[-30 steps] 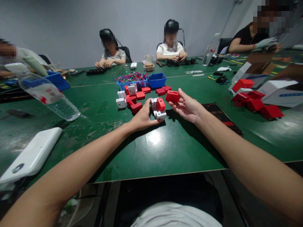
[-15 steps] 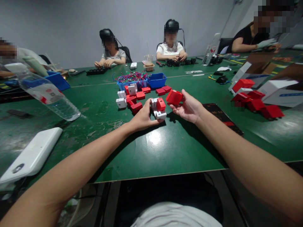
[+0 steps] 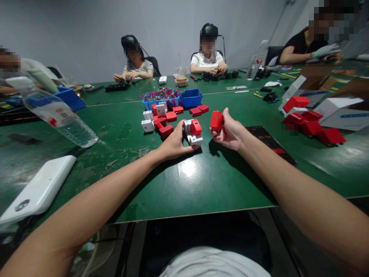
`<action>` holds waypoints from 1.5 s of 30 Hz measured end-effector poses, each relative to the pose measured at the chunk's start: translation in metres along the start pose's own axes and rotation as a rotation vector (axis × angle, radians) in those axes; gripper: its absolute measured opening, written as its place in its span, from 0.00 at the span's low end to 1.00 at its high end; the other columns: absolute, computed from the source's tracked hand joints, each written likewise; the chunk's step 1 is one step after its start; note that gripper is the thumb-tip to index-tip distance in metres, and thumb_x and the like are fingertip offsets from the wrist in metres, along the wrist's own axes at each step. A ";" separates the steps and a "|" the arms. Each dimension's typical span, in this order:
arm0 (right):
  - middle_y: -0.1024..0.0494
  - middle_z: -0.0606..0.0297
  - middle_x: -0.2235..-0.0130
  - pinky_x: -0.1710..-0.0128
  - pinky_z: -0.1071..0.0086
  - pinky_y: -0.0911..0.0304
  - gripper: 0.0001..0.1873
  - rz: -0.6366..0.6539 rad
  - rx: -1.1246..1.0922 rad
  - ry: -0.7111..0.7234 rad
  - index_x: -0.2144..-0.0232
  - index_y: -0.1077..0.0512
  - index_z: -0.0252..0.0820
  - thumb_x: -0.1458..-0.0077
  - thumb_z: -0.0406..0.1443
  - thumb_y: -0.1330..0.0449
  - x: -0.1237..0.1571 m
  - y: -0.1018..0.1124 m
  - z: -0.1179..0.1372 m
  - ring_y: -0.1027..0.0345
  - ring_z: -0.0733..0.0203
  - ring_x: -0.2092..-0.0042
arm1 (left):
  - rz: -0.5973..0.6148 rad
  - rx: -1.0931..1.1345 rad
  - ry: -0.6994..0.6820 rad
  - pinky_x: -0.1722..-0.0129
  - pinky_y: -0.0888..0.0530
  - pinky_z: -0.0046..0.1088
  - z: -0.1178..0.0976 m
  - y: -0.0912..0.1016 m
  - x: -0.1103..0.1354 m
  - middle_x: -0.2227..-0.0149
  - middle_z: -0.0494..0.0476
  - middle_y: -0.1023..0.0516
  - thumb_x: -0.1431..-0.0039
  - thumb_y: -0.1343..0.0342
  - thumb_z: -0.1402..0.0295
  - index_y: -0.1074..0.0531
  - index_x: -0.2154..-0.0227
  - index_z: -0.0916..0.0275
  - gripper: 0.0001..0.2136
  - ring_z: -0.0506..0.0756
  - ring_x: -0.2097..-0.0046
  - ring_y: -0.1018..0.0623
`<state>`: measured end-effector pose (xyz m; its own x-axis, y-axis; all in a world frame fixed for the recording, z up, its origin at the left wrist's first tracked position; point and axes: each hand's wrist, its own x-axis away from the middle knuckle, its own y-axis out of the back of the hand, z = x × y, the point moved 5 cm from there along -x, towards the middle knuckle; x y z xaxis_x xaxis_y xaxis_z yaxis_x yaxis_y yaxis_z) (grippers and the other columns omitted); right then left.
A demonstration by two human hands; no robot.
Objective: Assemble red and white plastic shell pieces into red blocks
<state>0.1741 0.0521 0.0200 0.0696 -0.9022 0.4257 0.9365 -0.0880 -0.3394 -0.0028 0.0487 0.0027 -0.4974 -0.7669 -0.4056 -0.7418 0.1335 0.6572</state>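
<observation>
My left hand (image 3: 175,143) rests on the table, its thumb and fingers curled round a small group of white and red blocks that look like charger plugs. In that group a red charger plug (image 3: 196,127) lies on top of a white charger plug (image 3: 195,141). Off to the right, my right hand (image 3: 230,132) holds another red charger plug (image 3: 216,120) upright between thumb and fingers, above the table. Beyond my left hand lies a loose pile of red and white charger plugs (image 3: 160,120). Two red charger plugs (image 3: 196,112) lie farther back.
Behind the pile stand a blue bin of coloured wires (image 3: 161,100) and a second blue bin (image 3: 191,99). A phone (image 3: 269,142) lies beside my right forearm. More red plugs (image 3: 314,121) sit by white boxes. At left are a water bottle (image 3: 62,115) and a white device (image 3: 40,188). Several people sit around.
My right hand has moved slightly right, away from my left hand, and turned the red charger plug more upright. My left hand and its group have stayed put.
</observation>
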 end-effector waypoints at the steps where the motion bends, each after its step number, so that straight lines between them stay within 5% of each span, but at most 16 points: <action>1: 0.32 0.67 0.82 0.89 0.80 0.49 0.31 -0.006 -0.007 0.001 0.71 0.37 0.43 0.35 0.58 0.65 0.000 0.000 0.000 0.42 0.69 0.85 | 0.000 0.001 0.001 0.42 0.30 0.48 0.000 0.000 0.000 0.44 0.70 0.31 0.52 0.33 0.57 0.49 0.40 0.65 0.42 0.65 0.44 0.26; 8: 0.33 0.68 0.82 0.90 0.82 0.54 0.28 -0.013 -0.035 0.013 0.72 0.39 0.43 0.34 0.56 0.62 0.001 0.001 0.001 0.45 0.71 0.86 | -0.006 0.012 -0.004 0.41 0.31 0.49 -0.002 0.001 0.000 0.44 0.70 0.31 0.52 0.33 0.57 0.48 0.40 0.64 0.41 0.65 0.45 0.26; 13: 0.36 0.70 0.84 0.88 0.81 0.50 0.28 0.004 -0.058 0.017 0.72 0.38 0.43 0.32 0.53 0.63 0.000 -0.001 0.001 0.43 0.70 0.85 | 0.000 0.014 -0.003 0.41 0.31 0.49 -0.001 0.000 0.000 0.44 0.69 0.31 0.52 0.33 0.57 0.48 0.40 0.63 0.40 0.65 0.45 0.26; 24: 0.25 0.66 0.75 0.83 0.76 0.42 0.25 -0.026 -0.058 0.038 0.64 0.31 0.42 0.30 0.50 0.60 -0.001 0.000 0.000 0.29 0.65 0.77 | -0.005 0.040 -0.016 0.42 0.30 0.47 0.001 -0.001 0.000 0.44 0.68 0.31 0.51 0.33 0.58 0.48 0.40 0.62 0.41 0.64 0.45 0.26; 45: 0.24 0.64 0.72 0.77 0.74 0.34 0.24 -0.024 -0.123 0.039 0.65 0.32 0.42 0.30 0.50 0.59 -0.005 0.002 -0.001 0.27 0.64 0.73 | -0.002 0.019 -0.005 0.41 0.31 0.48 0.000 0.000 0.000 0.44 0.71 0.32 0.51 0.33 0.58 0.48 0.40 0.66 0.41 0.65 0.44 0.27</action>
<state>0.1752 0.0558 0.0170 0.0321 -0.9146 0.4031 0.8882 -0.1589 -0.4312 -0.0030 0.0491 0.0025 -0.4986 -0.7637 -0.4100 -0.7507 0.1440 0.6448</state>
